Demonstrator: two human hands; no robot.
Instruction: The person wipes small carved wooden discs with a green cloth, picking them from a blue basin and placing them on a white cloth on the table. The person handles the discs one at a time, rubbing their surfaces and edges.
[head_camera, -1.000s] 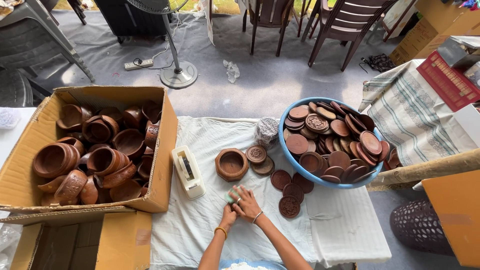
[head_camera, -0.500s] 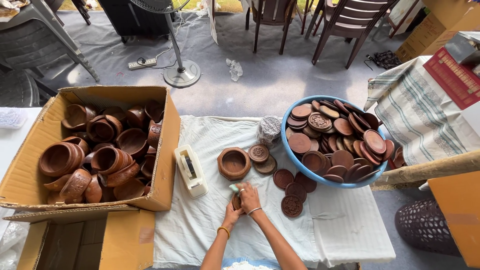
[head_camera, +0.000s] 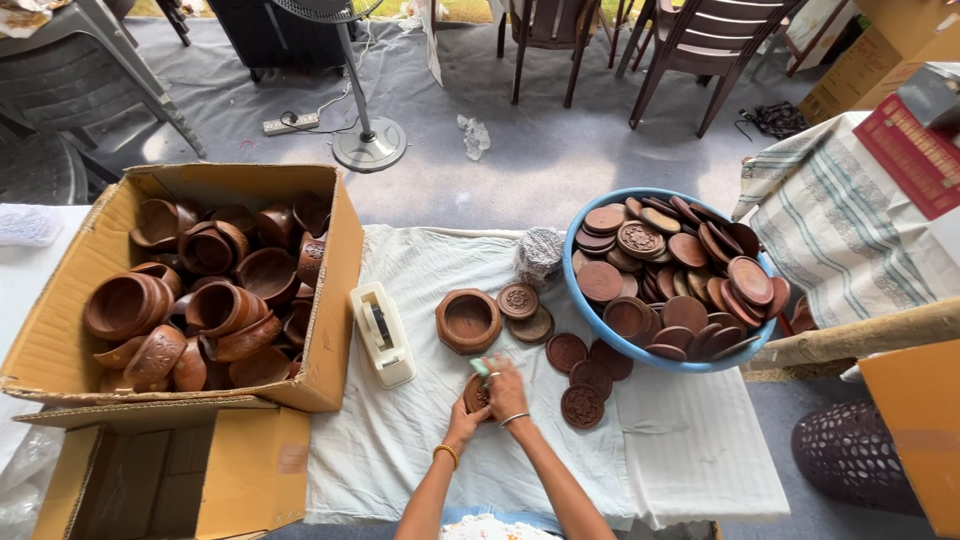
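Observation:
Both my hands meet over the white cloth (head_camera: 420, 440) near its front edge. My left hand (head_camera: 464, 423) grips a small round carved wooden lid (head_camera: 474, 394) from below. Over the lid, my right hand (head_camera: 508, 386) pinches a small pale green piece (head_camera: 480, 367) against it. An open wooden bowl (head_camera: 467, 321) stands just beyond my hands. Loose wooden lids (head_camera: 582, 406) lie on the cloth to the right of my hands.
A cardboard box (head_camera: 330, 330) full of wooden bowls sits at the left, with a white tape dispenser (head_camera: 383, 333) beside it. A blue basin (head_camera: 590, 315) piled with wooden lids stands at the right. A fan stand (head_camera: 369, 148) and chairs are on the floor beyond.
My hands have stayed in the same spot, turning slightly around the lid. The camera view has shifted a little.

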